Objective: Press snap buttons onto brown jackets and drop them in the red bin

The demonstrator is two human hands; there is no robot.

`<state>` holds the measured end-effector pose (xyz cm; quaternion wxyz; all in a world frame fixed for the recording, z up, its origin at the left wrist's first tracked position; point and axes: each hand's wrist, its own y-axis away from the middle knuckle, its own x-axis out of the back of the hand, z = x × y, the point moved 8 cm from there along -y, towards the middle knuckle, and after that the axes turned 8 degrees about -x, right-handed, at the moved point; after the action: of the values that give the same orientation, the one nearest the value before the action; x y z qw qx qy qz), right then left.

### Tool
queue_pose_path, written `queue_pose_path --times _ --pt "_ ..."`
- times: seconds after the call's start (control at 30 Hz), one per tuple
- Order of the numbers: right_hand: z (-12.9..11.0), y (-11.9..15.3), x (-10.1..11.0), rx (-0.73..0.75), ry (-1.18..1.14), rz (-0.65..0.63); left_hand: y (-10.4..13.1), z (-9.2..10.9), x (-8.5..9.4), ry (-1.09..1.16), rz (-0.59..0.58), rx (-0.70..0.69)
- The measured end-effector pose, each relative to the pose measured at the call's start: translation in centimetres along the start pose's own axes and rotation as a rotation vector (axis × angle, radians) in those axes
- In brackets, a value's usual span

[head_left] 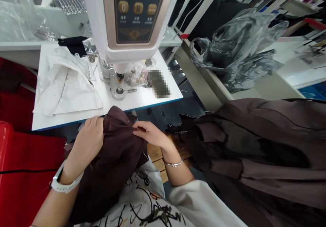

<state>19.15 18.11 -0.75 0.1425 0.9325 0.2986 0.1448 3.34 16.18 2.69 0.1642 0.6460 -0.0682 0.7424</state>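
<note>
A dark brown garment (119,149) lies bunched over my lap, its top edge raised near the front of the white table. My left hand (88,144) is closed on the garment's left side, with the fingertips hidden from me. On the other side, my right hand (150,133) pinches the garment's edge between thumb and fingers, close to a small round dot in the cloth. Just beyond both hands stands a white press machine (102,33) with a dark button panel. Its lower die (119,90) is above the table edge, apart from the cloth.
On the white table (142,99) are a white cloth bag (68,84), a small spring (131,91) and a clear bag of small metal parts (136,75). Red bins (30,152) stand at left. More brown garments (267,145) are heaped at right, below a grey plastic bag (236,47).
</note>
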Motion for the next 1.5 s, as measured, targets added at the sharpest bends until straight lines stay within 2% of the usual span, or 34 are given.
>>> queue_pose_path --times 0.07,0.1,0.17,0.23,0.33,0.4,0.5,0.6,0.67,0.77,0.83,0.87,0.93,1.03,1.1,1.3,1.5 --pt "-0.6 0.4 -0.7 0.045 -0.182 -0.040 -0.6 1.6 1.5 0.070 0.156 -0.199" --pt "-0.8 0.6 -1.1 0.050 -0.283 -0.076 -0.9 2.3 1.7 0.142 0.164 -0.301" --pt "-1.0 0.9 -2.0 0.030 -0.468 -0.161 -1.6 3.4 1.1 0.315 0.070 -0.466" --pt "-0.6 1.1 -3.1 -0.020 -0.592 -0.235 -2.3 3.4 0.6 0.486 -0.006 -0.507" --pt "0.5 1.3 -4.2 -0.107 -0.647 -0.259 -2.7 2.3 0.9 0.776 0.001 -0.427" --pt "0.5 1.5 -4.0 -0.120 -0.572 -0.244 -2.6 2.1 1.2 0.893 -0.038 -0.363" --pt "-1.4 1.8 -1.5 -0.023 -0.320 -0.142 -2.4 2.5 1.9 0.875 -0.100 -0.268" --pt "-3.3 1.5 1.5 0.048 -0.072 -0.039 -2.5 3.3 1.8 0.858 -0.143 -0.247" --pt "-3.3 0.7 2.0 0.028 0.053 -0.084 -2.8 3.3 0.6 0.878 -0.205 -0.232" --pt "-1.4 -1.0 1.0 -0.014 0.190 -0.200 -3.0 2.8 -2.8 0.987 -0.391 -0.198" --pt "-0.3 -1.9 0.2 -0.006 0.241 -0.210 -3.1 2.4 -4.7 1.122 -0.481 -0.156" --pt "0.0 -2.2 -0.1 0.009 0.247 -0.199 -3.2 2.1 -5.2 1.195 -0.482 -0.128" --pt "-0.2 -2.2 -0.4 0.053 0.219 -0.180 -3.5 1.5 -5.1 1.298 -0.400 -0.068" --pt "-1.4 -2.0 -0.4 0.078 0.142 -0.165 -3.8 0.8 -3.7 1.291 -0.257 -0.024" --pt "-2.0 -2.1 -0.1 0.054 0.095 -0.158 -4.0 0.6 -2.7 1.238 -0.209 -0.019" --pt "-2.6 -3.4 0.6 -0.003 -0.132 -0.184 -5.0 -0.1 -1.6 1.229 -0.199 -0.001" --pt "-2.6 -5.1 1.5 -0.062 -0.214 -0.165 -6.6 -0.6 -0.6 1.225 -0.182 -0.007"
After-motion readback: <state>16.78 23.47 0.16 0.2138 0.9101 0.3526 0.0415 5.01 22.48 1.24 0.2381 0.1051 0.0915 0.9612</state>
